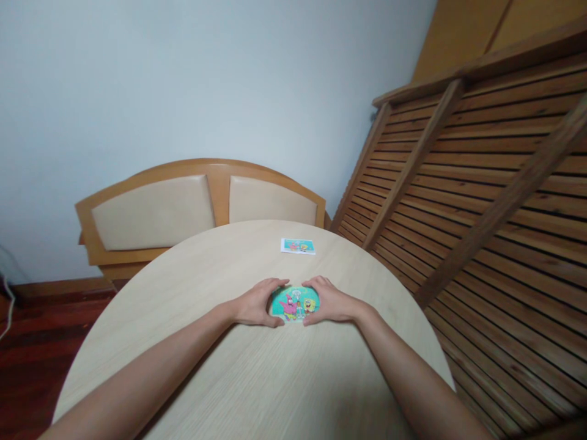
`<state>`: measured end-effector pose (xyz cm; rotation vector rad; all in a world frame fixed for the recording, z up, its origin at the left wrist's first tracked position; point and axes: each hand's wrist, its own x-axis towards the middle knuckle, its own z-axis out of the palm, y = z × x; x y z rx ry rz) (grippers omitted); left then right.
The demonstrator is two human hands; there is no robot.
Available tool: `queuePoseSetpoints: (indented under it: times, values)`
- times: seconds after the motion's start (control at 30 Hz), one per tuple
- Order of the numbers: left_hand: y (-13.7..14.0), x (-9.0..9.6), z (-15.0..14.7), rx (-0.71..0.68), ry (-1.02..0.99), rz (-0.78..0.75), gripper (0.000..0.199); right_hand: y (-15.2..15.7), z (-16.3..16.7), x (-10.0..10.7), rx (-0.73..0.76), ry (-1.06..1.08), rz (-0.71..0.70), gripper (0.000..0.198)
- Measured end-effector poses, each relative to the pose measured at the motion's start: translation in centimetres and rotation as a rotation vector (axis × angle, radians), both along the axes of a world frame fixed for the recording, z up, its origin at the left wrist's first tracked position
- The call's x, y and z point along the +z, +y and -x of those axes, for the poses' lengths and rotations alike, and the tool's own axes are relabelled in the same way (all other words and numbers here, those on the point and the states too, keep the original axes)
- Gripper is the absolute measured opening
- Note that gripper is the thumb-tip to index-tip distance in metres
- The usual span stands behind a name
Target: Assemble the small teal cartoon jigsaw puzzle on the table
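A flat, teal cartoon picture (297,304) with pink and yellow figures lies on the round table in front of me. My left hand (260,304) curves round its left end, thumb at the near edge and fingers at the far edge. Mirroring it, my right hand (332,300) clasps the right end the same way. Both hands rest low at the tabletop and cover the picture's side edges and corners. Whether the picture is one sheet or made of pieces, I cannot tell.
Beyond my hands, a white-bordered card (298,246) with a similar cartoon lies on the pale wooden table (220,366). A padded wooden headboard-like panel (153,211) stands behind the table against the wall. A slatted wooden frame (458,201) leans along the right side.
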<state>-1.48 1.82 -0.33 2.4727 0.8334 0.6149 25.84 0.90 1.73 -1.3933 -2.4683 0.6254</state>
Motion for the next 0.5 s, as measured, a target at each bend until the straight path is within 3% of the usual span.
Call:
queuePoseSetpoints:
  times: [0.23, 0.5]
  values:
    - [-0.41, 0.29, -0.06, -0.060, -0.053, 0.029, 0.096, -0.22, 0.32, 0.09, -0.011, -0.005, -0.017, 0.089]
    - [-0.43, 0.05, -0.17, -0.108, -0.108, 0.024, 0.095, -0.50, 0.60, 0.31, -0.054, -0.004, 0.023, 0.091]
